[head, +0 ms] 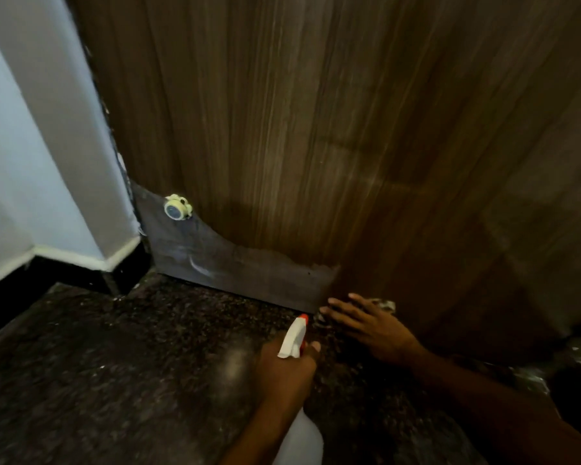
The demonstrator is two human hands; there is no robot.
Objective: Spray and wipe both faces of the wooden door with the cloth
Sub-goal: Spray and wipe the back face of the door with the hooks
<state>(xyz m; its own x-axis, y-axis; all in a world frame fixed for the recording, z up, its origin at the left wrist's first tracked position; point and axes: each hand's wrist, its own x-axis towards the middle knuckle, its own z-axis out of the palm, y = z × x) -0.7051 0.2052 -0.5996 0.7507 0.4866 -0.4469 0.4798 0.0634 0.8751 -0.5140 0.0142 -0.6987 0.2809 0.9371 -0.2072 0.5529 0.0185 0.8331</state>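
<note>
The wooden door [316, 129] fills the upper view, brown with vertical grain, and a grey strip [222, 263] where the veneer is torn runs along its bottom. My right hand [366, 325] lies flat with straight fingers on a pale cloth [384, 303], pressing it against the door's bottom edge near the floor. My left hand [284, 367] grips the neck of a spray bottle [296, 337] with a white trigger head and red nozzle, held low over the floor just left of the right hand. The bottle's white body shows below my left wrist.
A round pale door stopper [176, 207] is fixed low on the door's left side. A light blue wall [31, 146] with a white and black skirting stands at the left. The floor [114, 380] is dark speckled stone.
</note>
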